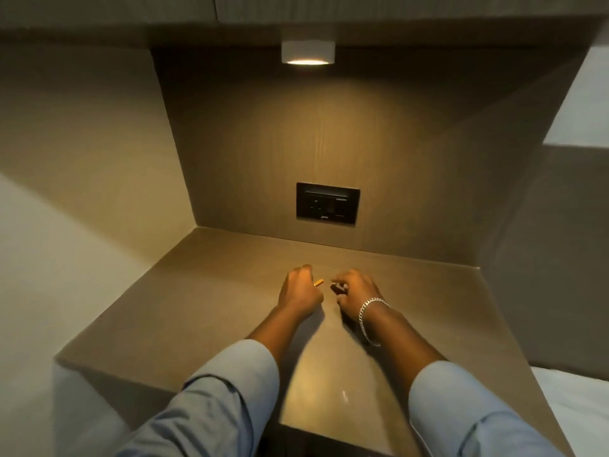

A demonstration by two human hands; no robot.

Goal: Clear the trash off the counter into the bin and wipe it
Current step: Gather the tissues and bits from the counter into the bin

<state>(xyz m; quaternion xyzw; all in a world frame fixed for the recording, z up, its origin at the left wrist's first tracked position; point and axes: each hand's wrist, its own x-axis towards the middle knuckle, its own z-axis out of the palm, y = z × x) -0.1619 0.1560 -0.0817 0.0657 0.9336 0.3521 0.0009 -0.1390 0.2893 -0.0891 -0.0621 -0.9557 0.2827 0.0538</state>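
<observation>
Both my hands rest over the middle of a brown counter point(204, 291) set in a wooden niche. My left hand point(298, 290) is curled, and a small orange stub point(318, 283) sticks out from its fingertips. My right hand point(354, 291), with a silver bracelet on the wrist, is curled just to the right, pinching a small dark bit point(339, 286) at its fingertips. The two hands are a finger's width apart. No bin or cloth shows in the head view.
A black socket plate point(327, 204) sits on the back wall above the counter. A small lamp point(308, 52) shines down from the top of the niche. Side panels close in the counter left and right. White bedding point(573, 400) lies at the lower right.
</observation>
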